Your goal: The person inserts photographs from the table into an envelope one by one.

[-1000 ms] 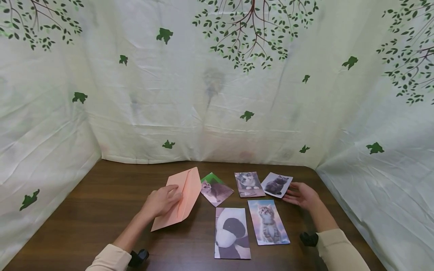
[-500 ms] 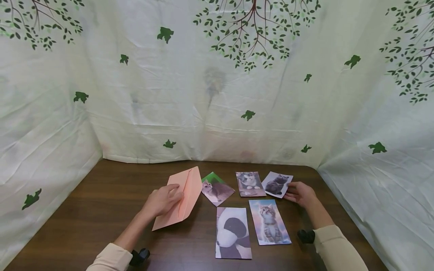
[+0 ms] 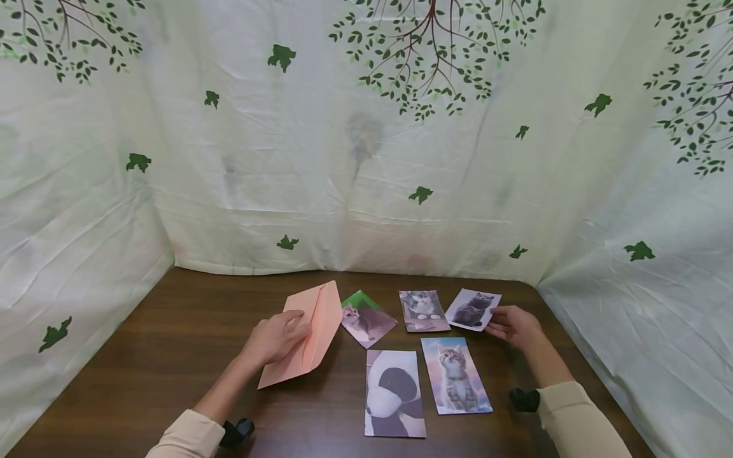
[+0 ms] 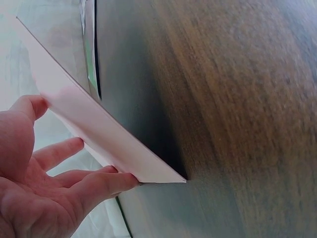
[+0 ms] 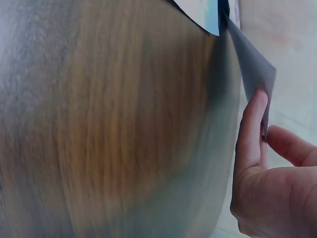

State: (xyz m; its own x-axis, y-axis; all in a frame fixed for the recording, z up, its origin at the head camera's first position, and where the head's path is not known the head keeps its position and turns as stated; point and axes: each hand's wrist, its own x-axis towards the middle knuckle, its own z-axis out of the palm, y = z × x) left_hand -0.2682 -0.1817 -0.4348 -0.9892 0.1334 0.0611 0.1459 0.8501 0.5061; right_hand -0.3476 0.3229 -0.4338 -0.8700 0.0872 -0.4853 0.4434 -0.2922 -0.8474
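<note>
My left hand (image 3: 277, 343) holds a peach paper envelope (image 3: 321, 331), which stands tilted above the table with its right side raised. In the left wrist view the thumb and fingertips lie along the pale envelope (image 4: 94, 119), over its dark shadow. At the right, my right hand (image 3: 515, 327) pinches the lower right edge of a photo card of a dark grey cat (image 3: 472, 310). The right wrist view shows that card's plain back (image 5: 252, 64) lifted at an angle, finger beneath and thumb on the other side.
Other photo cards lie on the brown table (image 3: 143, 356): a sitting kitten (image 3: 455, 375), a black-and-white close-up (image 3: 395, 394), a kitten with white paws (image 3: 424, 310), and a cat with a green corner (image 3: 366, 321). A leaf-printed white curtain (image 3: 258, 159) stands behind.
My right hand has taken hold of the dark grey cat card and shifted it slightly right, tilting it up. The left hand and the envelope stay nearly still.
</note>
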